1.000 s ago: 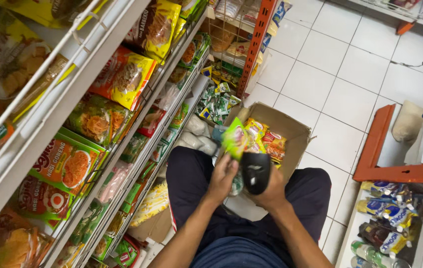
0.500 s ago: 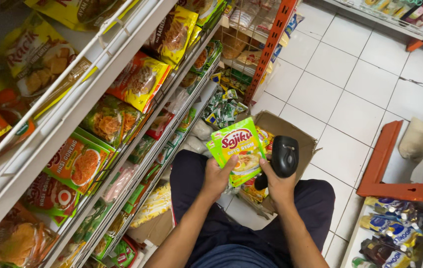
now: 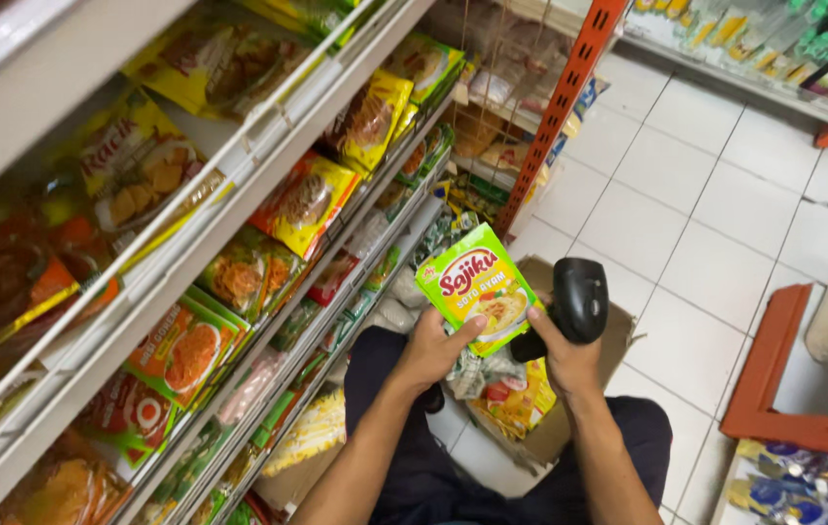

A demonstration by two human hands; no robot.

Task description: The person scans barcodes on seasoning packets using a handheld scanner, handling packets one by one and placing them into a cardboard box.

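Observation:
My left hand (image 3: 430,348) holds a green and yellow seasoning packet (image 3: 477,295) upright in front of me, its printed front facing up. My right hand (image 3: 566,358) grips a black handheld barcode scanner (image 3: 575,303) just right of the packet, its head close to the packet's edge. Below both hands an open cardboard box (image 3: 597,374) rests by my knees, with several yellow and red packets (image 3: 516,400) inside. I am crouched, dark trousers visible under my forearms.
White wire-fronted shelves (image 3: 239,243) packed with yellow, green and orange packets fill the left. An orange shelf upright (image 3: 562,107) stands ahead. White tiled floor (image 3: 715,224) spreads right. A red-framed low shelf (image 3: 783,379) with bottles sits at the right edge.
The green packet rose out of the box and turned to face up. The scanner came up beside it. My view moved closer to the shelves.

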